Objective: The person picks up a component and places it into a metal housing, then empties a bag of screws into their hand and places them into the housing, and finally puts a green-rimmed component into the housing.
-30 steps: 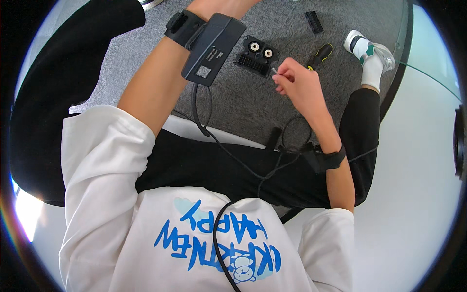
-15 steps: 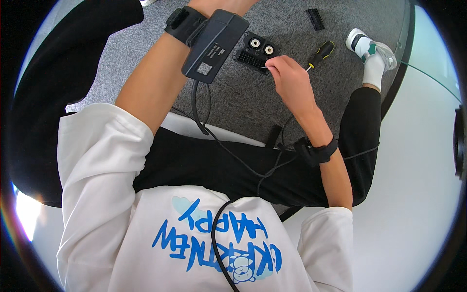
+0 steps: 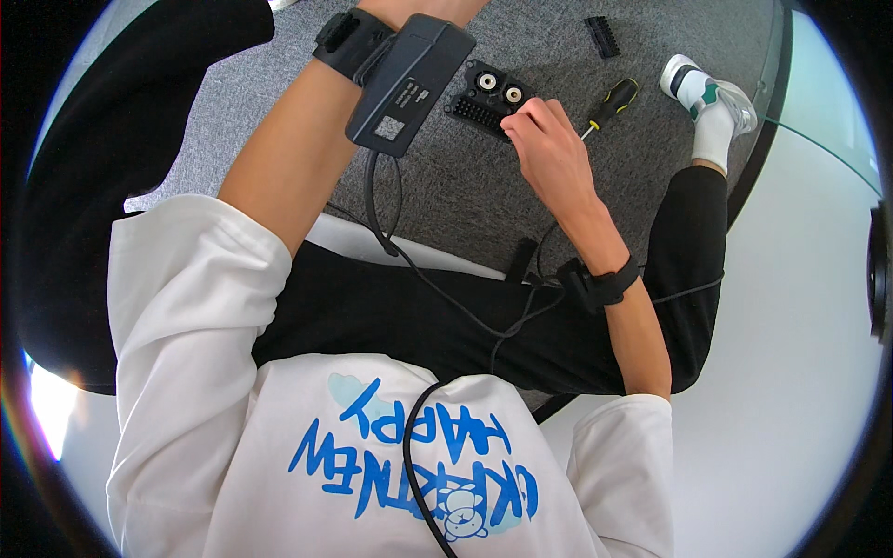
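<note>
My right hand (image 3: 551,153) is over the near right corner of a small black block (image 3: 482,113) on the carpet. Its fingers are closed in a pinch; whatever lies between them is hidden. Two round, pale-rimmed fittings show on the block's far half, rows of small holes on the near half. At the top edge only the wrist end of my left hand (image 3: 423,7) shows, its fingers out of the picture. A black box-shaped device (image 3: 414,88) on that wrist hangs close beside the block. To the right of my right hand lies a yellow-and-black screwdriver (image 3: 614,102).
A black comb-like strip (image 3: 603,37) lies farther back on the grey carpet (image 3: 446,209). My shoe (image 3: 712,93) is at the right, near a glass panel (image 3: 828,112). Black cables (image 3: 446,296) run across my lap from the wrist devices.
My right hand has shifted slightly left and away from me, onto the block's corner. A thin pale tip seen at its fingertips earlier is now hidden. The left arm is nearly still.
</note>
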`<control>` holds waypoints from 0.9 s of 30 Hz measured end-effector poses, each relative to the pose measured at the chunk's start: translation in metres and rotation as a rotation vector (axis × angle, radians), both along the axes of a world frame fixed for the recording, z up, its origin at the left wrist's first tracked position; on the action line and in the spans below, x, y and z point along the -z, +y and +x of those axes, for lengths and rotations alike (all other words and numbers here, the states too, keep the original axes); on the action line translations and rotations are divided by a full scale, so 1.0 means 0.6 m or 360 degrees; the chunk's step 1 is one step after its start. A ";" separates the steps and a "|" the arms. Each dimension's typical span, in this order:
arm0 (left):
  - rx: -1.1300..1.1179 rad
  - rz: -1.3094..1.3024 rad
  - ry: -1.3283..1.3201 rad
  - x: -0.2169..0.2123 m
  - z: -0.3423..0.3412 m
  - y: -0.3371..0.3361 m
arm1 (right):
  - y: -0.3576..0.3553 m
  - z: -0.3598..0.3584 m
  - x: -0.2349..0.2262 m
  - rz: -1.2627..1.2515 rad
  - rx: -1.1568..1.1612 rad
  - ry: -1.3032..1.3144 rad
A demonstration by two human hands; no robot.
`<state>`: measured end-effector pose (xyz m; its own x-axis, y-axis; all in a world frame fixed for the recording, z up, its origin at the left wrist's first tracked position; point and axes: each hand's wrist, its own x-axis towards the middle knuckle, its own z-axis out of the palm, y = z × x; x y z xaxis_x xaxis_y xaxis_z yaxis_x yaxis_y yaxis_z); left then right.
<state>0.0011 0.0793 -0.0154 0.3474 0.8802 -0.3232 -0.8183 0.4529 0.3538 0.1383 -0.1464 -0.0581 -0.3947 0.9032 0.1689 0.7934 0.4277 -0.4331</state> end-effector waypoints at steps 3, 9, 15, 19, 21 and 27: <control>-0.0001 0.0000 -0.0026 0.003 -0.004 0.002 | 0.003 -0.003 -0.002 -0.0002 -0.0057 -0.0029; 0.0002 0.0006 0.0005 0.008 -0.004 0.004 | 0.006 -0.004 -0.004 -0.0016 -0.0069 -0.0040; 0.0028 0.0071 0.0005 0.012 -0.008 0.007 | 0.011 -0.001 -0.003 -0.0063 -0.0054 -0.0048; 0.0017 0.0045 0.0002 0.009 -0.007 0.005 | 0.015 0.000 -0.012 -0.0033 -0.0046 -0.0039; 0.0009 0.0028 0.0007 0.007 -0.006 0.004 | 0.014 0.002 -0.011 -0.0086 -0.0024 -0.0025; 0.0033 0.0042 0.0007 0.005 -0.009 0.005 | 0.013 0.004 -0.014 -0.0129 -0.0097 -0.0041</control>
